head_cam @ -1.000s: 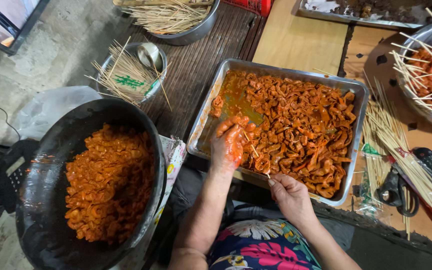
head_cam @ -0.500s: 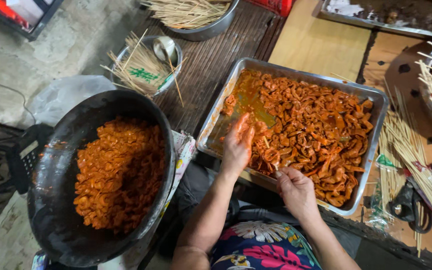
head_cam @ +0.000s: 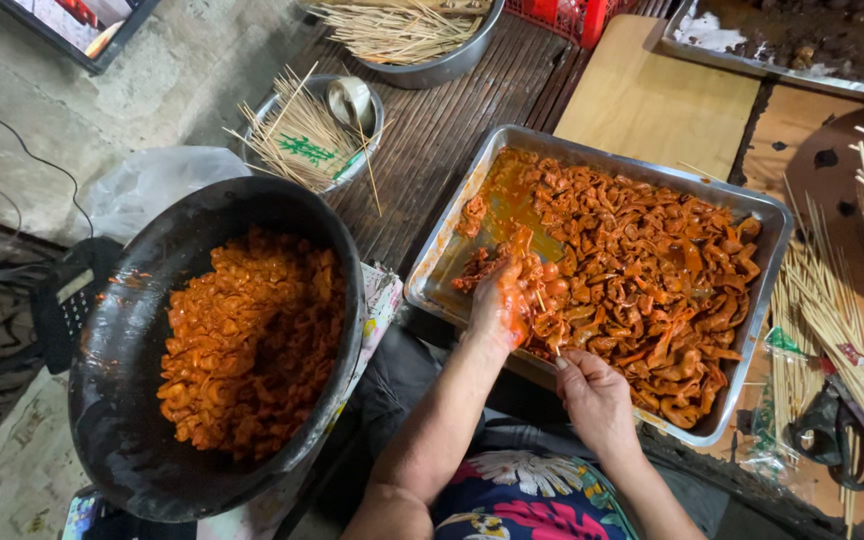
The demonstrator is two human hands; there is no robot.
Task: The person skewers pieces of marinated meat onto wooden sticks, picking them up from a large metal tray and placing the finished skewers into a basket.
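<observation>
A metal tray [head_cam: 442,250] holds many orange-red marinated meat pieces [head_cam: 652,270] in sauce. My left hand [head_cam: 502,300], smeared with sauce, is in the tray's near left part and grips a meat piece. My right hand [head_cam: 592,390] sits at the tray's near rim, fingers closed on a thin bamboo skewer [head_cam: 556,345] that points up toward the left hand. The skewer's tip is among the meat beside my left fingers.
A large black bowl [head_cam: 132,330] of the same marinated meat sits at left. Loose skewers [head_cam: 832,330] lie right of the tray beside black scissors [head_cam: 837,435]. Metal bowls of skewers [head_cam: 302,135] stand behind, with a wooden board [head_cam: 652,100] beyond the tray.
My left hand has shifted slightly within the tray's near left part and closed on a meat piece. The right hand stays at the near rim with the skewer.
</observation>
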